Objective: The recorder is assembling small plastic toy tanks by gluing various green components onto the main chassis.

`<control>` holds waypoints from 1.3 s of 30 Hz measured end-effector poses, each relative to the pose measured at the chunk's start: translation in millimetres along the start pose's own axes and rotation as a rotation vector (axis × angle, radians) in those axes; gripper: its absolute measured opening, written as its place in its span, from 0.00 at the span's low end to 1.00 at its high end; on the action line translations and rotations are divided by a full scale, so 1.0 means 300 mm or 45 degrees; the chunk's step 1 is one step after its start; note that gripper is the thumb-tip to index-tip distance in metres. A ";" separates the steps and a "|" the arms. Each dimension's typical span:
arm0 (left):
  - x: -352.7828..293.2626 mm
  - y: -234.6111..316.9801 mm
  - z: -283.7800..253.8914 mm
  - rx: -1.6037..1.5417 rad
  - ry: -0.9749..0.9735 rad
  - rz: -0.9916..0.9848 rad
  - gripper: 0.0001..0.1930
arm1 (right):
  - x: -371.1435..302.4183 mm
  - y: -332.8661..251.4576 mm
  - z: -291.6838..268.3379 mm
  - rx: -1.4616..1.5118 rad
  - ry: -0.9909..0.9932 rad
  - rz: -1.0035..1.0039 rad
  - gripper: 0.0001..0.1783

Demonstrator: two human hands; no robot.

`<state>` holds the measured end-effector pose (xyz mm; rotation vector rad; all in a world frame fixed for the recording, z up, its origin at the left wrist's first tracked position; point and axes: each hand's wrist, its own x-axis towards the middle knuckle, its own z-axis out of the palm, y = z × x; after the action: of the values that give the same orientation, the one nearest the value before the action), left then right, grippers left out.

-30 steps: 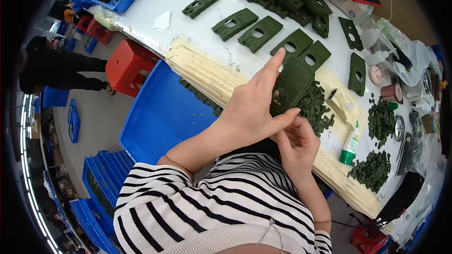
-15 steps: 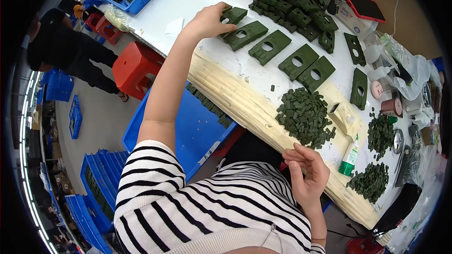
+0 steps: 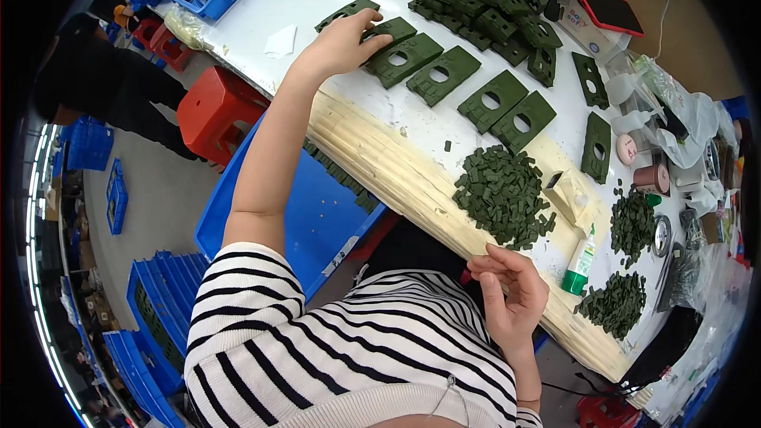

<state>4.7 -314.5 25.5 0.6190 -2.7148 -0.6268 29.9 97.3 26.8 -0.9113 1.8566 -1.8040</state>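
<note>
My left hand (image 3: 337, 46) reaches over the far left of the table. Its thumb and fingers straddle the near end of a dark green moulded plate (image 3: 399, 29), gripping its edges. Behind those fingers lies another green plate (image 3: 349, 13). To the right, several similar plates with a round hole, such as this green plate (image 3: 444, 76), lie in a loose slanting row. At the table's near edge my right hand (image 3: 517, 295) hovers with loosely bent fingers, thumb apart, nothing visible in it. Just beyond it is a heap of small dark green pieces (image 3: 503, 196).
A pile of green parts (image 3: 483, 8) stands at the back. On the right are a green-capped glue bottle (image 3: 581, 263), a cream block (image 3: 569, 194), two smaller heaps and a red-edged phone (image 3: 609, 9). Below left are a blue bin (image 3: 293, 214) and a red stool (image 3: 212, 115). A person stands at far left.
My left hand has drawn slightly nearer, its thumb and fingers closer together on the plate. The plate behind it has come into sight. My right hand stays much the same; the view has shifted slightly.
</note>
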 end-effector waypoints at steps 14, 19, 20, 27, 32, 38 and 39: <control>0.045 -0.162 -0.048 0.301 0.233 -0.192 0.28 | -0.027 0.002 -0.002 -0.016 0.047 0.067 0.15; -0.048 -0.101 -0.084 0.189 0.464 -0.013 0.29 | -0.033 -0.009 -0.029 -0.064 0.098 0.029 0.15; -0.076 -0.048 -0.083 0.031 0.486 0.104 0.30 | -0.023 -0.007 -0.032 -0.062 0.142 0.034 0.15; -0.367 0.369 -0.084 -0.595 -0.146 0.615 0.32 | 0.124 -0.069 -0.045 -0.260 0.243 -0.182 0.28; -0.414 0.478 -0.038 -0.721 -0.408 0.764 0.28 | 0.166 -0.093 -0.110 -0.661 -0.038 -0.312 0.36; -0.415 0.501 0.076 -1.309 -0.497 0.555 0.45 | 0.102 -0.060 -0.155 -0.501 0.132 -0.280 0.33; -0.418 0.500 0.106 -1.452 -0.571 0.465 0.49 | 0.094 -0.058 -0.160 -0.462 0.170 -0.283 0.33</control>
<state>50.7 -122.9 46.6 -0.3305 -2.1261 -2.0949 -19.7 113.6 52.8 -1.1902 2.2966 -1.7151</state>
